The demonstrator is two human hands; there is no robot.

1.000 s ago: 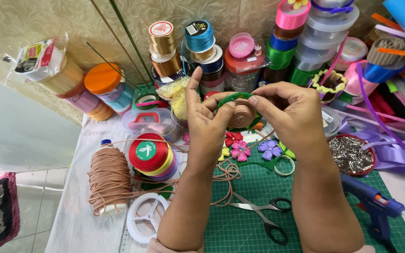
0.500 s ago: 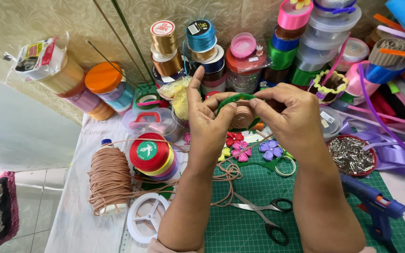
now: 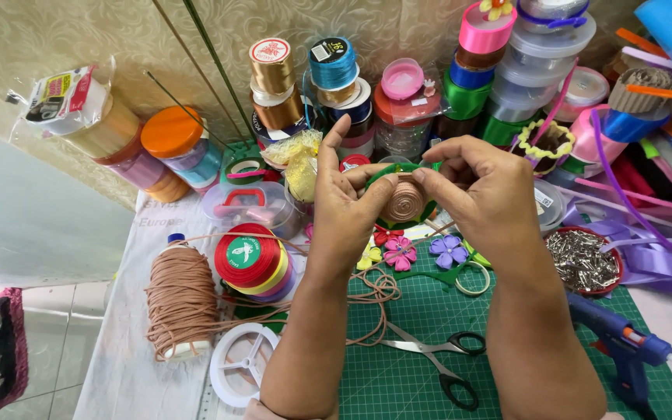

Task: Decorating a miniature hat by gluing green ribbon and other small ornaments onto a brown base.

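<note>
My left hand (image 3: pixel 349 204) and my right hand (image 3: pixel 485 192) meet above the green cutting mat (image 3: pixel 406 373). Between their fingertips they hold a small coil of tan cord (image 3: pixel 403 201) set on a green ribbon piece (image 3: pixel 395 169). My left thumb and forefinger pinch the coil's left side; my right thumb and fingers pinch its right and top edge. Loose tan cord (image 3: pixel 372 289) trails down from the coil across the mat to a big spool of tan cord (image 3: pixel 181 294) at the left. Small fabric flowers (image 3: pixel 399 253) lie just below my hands.
Scissors (image 3: pixel 439 359) lie on the mat between my forearms. A blue glue gun (image 3: pixel 621 348) rests at the right. A stack of ribbon rolls (image 3: pixel 249 260) and an empty white spool (image 3: pixel 243 362) sit left. A bowl of metal clips (image 3: pixel 583 259) stands right. Ribbon spools and jars (image 3: pixel 334 72) crowd the back.
My hands have turned the piece slightly so the tan coil's face shows more between my fingers. Both hands stay in the same place above the mat.
</note>
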